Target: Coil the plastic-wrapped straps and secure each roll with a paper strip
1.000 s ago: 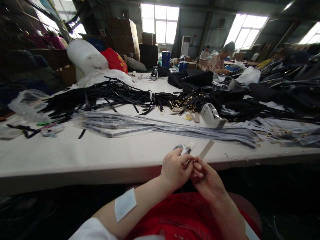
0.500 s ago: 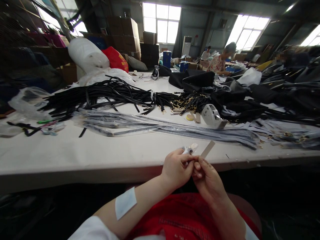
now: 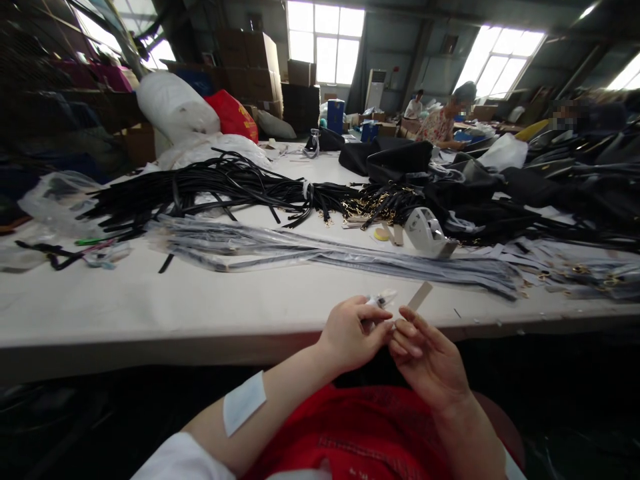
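Note:
My left hand (image 3: 354,335) is curled just over the table's front edge, thumb and forefinger nearly meeting. A small item in clear plastic with a white and dark part (image 3: 384,298) shows behind its forefinger and appears to be held in it. My right hand (image 3: 431,363) faces it, its curled fingers close to the left thumb tip and its forefinger raised. Whatever lies between the fingertips is too small to make out. A flat beige strip (image 3: 420,295) lies just beyond the right forefinger, seemingly on the table (image 3: 280,303).
Plastic-sleeved straps (image 3: 320,253) stretch across the table beyond my hands. Behind them lie a heap of black straps (image 3: 200,187) with gold clasps, a white tape dispenser (image 3: 425,231) and a yellow tape roll (image 3: 381,235). Black material (image 3: 395,160) is piled further back. A person (image 3: 440,127) sits across.
My fingertips, pressed together before, have come slightly apart. The right hand has shifted a little right and its forefinger has lifted. The beige strip looks unmoved.

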`<state>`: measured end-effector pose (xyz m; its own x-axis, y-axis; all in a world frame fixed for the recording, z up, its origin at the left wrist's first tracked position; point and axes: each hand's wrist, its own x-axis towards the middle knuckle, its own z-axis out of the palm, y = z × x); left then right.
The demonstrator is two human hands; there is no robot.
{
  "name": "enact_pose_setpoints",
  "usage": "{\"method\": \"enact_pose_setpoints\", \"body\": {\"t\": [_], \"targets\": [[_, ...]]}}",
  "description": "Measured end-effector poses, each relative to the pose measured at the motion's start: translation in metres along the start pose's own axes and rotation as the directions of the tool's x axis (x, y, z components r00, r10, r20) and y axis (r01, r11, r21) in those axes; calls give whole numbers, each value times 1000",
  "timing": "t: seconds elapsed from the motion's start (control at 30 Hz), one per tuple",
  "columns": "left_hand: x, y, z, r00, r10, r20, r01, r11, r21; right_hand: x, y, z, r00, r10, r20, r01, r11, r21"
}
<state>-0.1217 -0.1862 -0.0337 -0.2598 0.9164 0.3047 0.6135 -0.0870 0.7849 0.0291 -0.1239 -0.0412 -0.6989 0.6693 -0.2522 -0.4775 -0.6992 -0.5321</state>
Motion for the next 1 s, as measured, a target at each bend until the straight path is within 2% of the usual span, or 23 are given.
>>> {"method": "enact_pose_setpoints", "body": {"t": [0.13, 0.23, 0.4, 0.47, 0.53, 0.6, 0.7, 0.83, 0.9, 1.0], "targets": [[-2, 3, 3, 1000, -15, 1, 15, 1000, -26, 2, 2, -1, 1000, 16, -2, -15, 997, 80], [2, 0, 4, 998, -57, 15, 58, 992, -111, 3, 6, -2, 1000, -19, 8, 19, 1000, -11], [9, -4, 2, 971, -163, 175, 218, 904, -367, 3, 8, -6, 991, -131, 7, 128, 953, -273], [10, -6, 1, 951, -198, 238, 281, 875, -394, 4, 7, -7, 991, -133, 18, 132, 942, -310], [10, -8, 1, 940, -214, 266, 306, 874, -378, 4, 6, -7, 993, -108, 50, 118, 954, -274], [9, -10, 3, 945, -209, 250, 287, 899, -331, 5, 5, -7, 995, -69, 72, 82, 979, -189], [6, -8, 4, 976, -141, 167, 181, 949, -259, 6, 4, -6, 997, 19, 71, -19, 1000, -13], [4, -1, 2, 997, -57, 43, 59, 997, -50, 5, 5, -6, 989, 113, 101, -131, 970, 203], [4, 1, 2, 999, -54, -1, 54, 998, 17, 4, 6, -7, 985, 120, 123, -148, 955, 259], [4, 2, 4, 999, -41, -26, 41, 999, 17, 4, 7, -7, 984, 111, 139, -145, 952, 271]]}}
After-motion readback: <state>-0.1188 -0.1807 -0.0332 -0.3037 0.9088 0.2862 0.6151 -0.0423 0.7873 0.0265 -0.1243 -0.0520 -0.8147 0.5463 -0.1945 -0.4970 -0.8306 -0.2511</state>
